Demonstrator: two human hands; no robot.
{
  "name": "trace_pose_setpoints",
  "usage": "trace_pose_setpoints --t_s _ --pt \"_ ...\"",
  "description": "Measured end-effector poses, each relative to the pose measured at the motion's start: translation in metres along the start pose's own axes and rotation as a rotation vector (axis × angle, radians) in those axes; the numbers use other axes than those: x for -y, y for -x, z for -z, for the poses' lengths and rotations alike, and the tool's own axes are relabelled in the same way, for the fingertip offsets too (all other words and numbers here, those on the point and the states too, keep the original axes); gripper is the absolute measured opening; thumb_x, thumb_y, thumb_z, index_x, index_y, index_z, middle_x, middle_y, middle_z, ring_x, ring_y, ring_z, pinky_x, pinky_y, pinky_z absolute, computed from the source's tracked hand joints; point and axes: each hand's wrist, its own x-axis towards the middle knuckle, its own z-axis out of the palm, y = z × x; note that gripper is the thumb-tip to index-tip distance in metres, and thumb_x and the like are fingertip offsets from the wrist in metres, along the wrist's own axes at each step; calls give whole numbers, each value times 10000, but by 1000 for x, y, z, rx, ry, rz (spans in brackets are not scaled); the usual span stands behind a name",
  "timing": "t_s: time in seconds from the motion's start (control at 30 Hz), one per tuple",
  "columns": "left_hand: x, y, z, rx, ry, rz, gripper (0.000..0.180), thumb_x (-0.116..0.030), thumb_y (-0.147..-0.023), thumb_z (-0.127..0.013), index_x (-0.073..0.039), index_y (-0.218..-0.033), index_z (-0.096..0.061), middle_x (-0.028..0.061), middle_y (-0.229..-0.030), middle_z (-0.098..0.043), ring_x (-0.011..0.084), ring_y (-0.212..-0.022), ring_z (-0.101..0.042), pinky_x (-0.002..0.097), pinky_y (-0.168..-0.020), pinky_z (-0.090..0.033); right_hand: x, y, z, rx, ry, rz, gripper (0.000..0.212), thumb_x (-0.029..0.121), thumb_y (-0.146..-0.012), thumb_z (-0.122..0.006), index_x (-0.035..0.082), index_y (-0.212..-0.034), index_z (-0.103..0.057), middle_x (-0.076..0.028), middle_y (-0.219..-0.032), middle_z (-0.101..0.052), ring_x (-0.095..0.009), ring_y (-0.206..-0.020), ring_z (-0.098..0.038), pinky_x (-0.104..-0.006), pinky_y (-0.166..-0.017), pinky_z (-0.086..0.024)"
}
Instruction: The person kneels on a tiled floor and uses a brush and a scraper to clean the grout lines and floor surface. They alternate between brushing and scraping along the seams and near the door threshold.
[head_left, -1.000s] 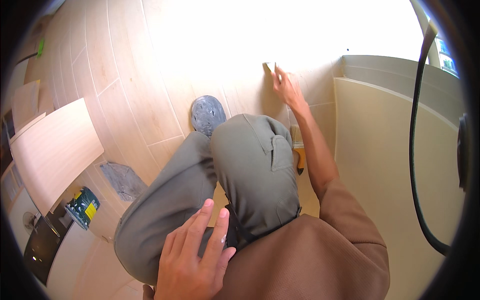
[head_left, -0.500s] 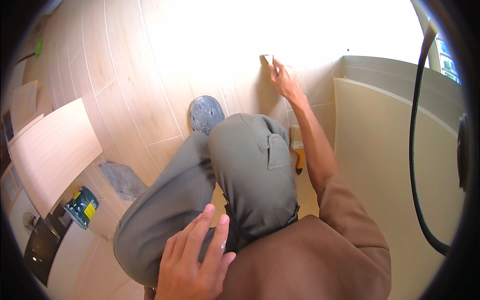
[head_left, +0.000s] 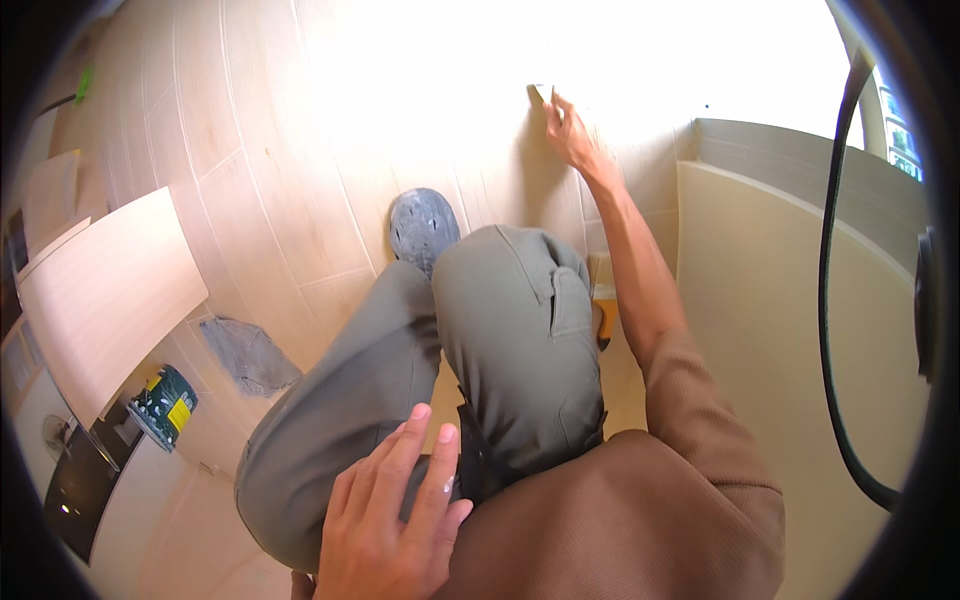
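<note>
My right hand (head_left: pixel 570 135) reaches out over the tiled floor (head_left: pixel 300 225), its fingers pinching a small flat scraper-like tool (head_left: pixel 543 93). Glare washes out much of that tool, so its exact kind is unclear. Its edge is at or close to the floor, and a shadow falls beside it. My left hand (head_left: pixel 400 500) hangs near my lap with the fingers stretched out and nothing in it; a white speck marks one finger. Partly hidden by my right knee and forearm, a brush with pale bristles and a yellow-orange handle (head_left: pixel 604 297) lies on the floor.
A low cream panel (head_left: pixel 770 260) runs along my right, with a black cable (head_left: pixel 830 300) in front. To my left are a pale wood-toned board (head_left: pixel 115 300), a grey cloth (head_left: pixel 248 355) and a dark green paint-spotted tub (head_left: pixel 165 407). My grey shoe (head_left: pixel 422 228) rests ahead.
My right hand has slid the tool slightly farther away along the floor. My left hand stays nearly in place, while the whole view has shifted a little.
</note>
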Motion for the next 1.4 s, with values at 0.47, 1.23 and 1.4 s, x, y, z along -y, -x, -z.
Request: trace_pose_setpoints --t_s 0.47,1.23,1.4 --pt "2 -8 6 20 6 -13 488 -177 -977 -658 -12 -1432 -597 191 -1446 -593 368 -1185 -635 434 -997 -499 -21 -33 -14 186 345 -122 566 383 -1105 -502 -88 -1417 -487 -364 -1325 -619 -476 -1249 -621 -501 -1043 -512" --pt "8 -7 13 18 9 26 487 -158 -969 -667 1 -1425 -602 200 -1449 -588 371 -1185 -629 442 -995 -496 -43 -89 -33 36 219 263 435 245 -1111 -504 -39 -1429 -423 -349 -1217 -642 -463 -1087 -675 -527 -993 -524" --pt "3 0 8 9 23 -14 487 -164 -971 -668 -21 -1432 -602 191 -1450 -590 360 -1180 -632 433 -985 -498 2 -69 -16 -57 124 56 539 403 -1082 -527 13 -1455 -523 -307 -1186 -686 -446 -1097 -678 -505 -997 -533"
